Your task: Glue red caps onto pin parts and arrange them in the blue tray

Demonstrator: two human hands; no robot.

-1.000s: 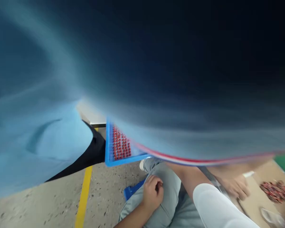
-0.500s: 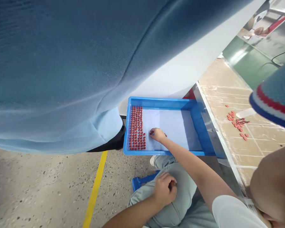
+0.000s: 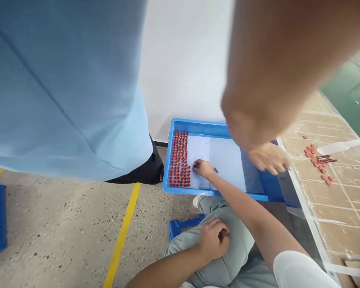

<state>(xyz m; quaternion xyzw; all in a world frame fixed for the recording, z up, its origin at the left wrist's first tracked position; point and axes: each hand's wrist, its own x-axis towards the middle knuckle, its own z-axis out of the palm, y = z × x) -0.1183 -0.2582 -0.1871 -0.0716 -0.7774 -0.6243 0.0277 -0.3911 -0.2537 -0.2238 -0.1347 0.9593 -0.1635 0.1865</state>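
My right hand [image 3: 204, 169] reaches into a blue tray [image 3: 217, 193] and is closed in a pinch on a small dark red piece [image 3: 196, 164]. Its fingertips are just right of close rows of small red pieces [image 3: 180, 160], which stand on white sheeting along the tray's left side. A few loose red pieces [image 3: 216, 170] lie on the sheeting by my right wrist. My left hand [image 3: 214, 239] rests on my knee with its fingers curled round; what lies inside it, if anything, is hidden.
A co-worker in a blue shirt [image 3: 78, 100] stands close; a blurred forearm and hand [image 3: 270, 158] cross the tray's right end. On the table [image 3: 342, 208] at right lie red discs [image 3: 310, 151] and a white tool [image 3: 339, 147]. A blue stool [image 3: 175, 229] stands below the tray.
The co-worker's body has shifted to the left, and that person's forearm and hand have come over the tray's right end. My right hand has edged closer to the rows; my left hand stays put.
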